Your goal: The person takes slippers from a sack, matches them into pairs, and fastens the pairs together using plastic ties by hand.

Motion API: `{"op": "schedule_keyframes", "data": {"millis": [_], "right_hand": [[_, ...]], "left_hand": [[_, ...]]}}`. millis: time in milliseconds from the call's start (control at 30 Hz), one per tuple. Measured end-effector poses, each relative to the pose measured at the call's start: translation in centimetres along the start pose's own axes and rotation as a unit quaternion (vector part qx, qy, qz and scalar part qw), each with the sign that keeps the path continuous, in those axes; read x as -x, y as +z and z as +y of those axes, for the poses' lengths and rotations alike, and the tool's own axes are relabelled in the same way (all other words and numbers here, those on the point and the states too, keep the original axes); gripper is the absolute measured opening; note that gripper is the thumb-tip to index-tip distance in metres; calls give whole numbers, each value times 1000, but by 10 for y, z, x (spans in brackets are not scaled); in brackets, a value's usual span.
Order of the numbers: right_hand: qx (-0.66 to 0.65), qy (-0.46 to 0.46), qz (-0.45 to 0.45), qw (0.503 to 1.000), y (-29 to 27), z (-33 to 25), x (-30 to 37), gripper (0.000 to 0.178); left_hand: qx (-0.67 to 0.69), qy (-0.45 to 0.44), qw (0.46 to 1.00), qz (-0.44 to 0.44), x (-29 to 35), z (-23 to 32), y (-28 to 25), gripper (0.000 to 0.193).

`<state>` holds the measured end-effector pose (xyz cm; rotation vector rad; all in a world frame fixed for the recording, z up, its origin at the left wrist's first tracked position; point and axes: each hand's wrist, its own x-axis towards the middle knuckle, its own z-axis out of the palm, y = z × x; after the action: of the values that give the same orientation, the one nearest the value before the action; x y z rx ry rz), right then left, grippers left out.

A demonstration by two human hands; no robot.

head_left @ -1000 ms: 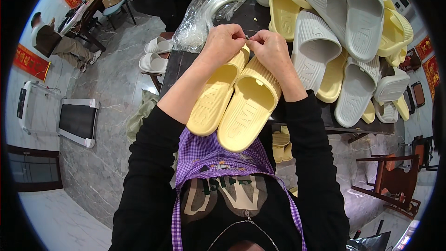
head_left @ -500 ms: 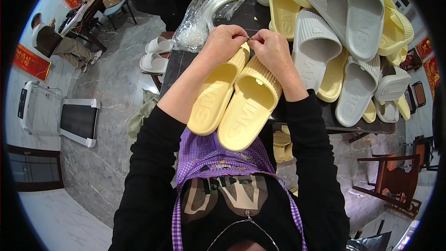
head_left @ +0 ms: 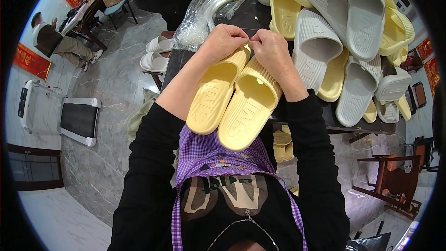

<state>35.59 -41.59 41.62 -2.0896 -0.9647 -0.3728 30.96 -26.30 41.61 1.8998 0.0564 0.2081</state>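
Note:
Two pale yellow slide slippers, the left slipper [head_left: 209, 102] and the right slipper [head_left: 246, 118], hang side by side at the table's near edge, heels toward me. My left hand [head_left: 224, 44] and my right hand [head_left: 271, 52] meet above their toe ends. Each hand is closed, thumb and finger pinched together, fingertips almost touching. Whatever lies between the fingertips is too small to make out. Just past my left hand lies a bundle of clear, thin plastic strands [head_left: 223, 2] in crinkled clear film.
Grey slippers [head_left: 318, 49] and yellow slippers [head_left: 285, 14] are heaped on the dark table [head_left: 251, 18] at the right. White slippers [head_left: 154, 62] rest on a low stool to the left. A wooden chair [head_left: 392, 179] stands at the right; two people sit far left.
The left slipper has turned slightly and its toe end shifted a little. My fingertips have moved slightly, still pinched at the same place.

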Motion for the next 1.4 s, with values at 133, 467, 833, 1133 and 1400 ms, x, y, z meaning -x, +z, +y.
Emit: {"op": "schedule_keyframes", "data": {"millis": [133,467,833,1133,1400], "right_hand": [[11,-38,-4,999,0,1,-1,10],[-63,37,-70,995,-10,1,-5,12],[-148,32,-96,984,-5,13,-2,16],[-155,33,-25,987,2,7,-8,16],[-51,-44,0,998,-49,-29,24,13]], "left_hand": [[11,-20,1000,-9,-2,0,-1,14],[105,-74,989,-78,-3,7,-5,10],[149,-97,981,-75,5,5,-6,9],[150,-100,980,-84,-2,4,-8,11],[-248,182,946,97,43,7,-44,22]]}}
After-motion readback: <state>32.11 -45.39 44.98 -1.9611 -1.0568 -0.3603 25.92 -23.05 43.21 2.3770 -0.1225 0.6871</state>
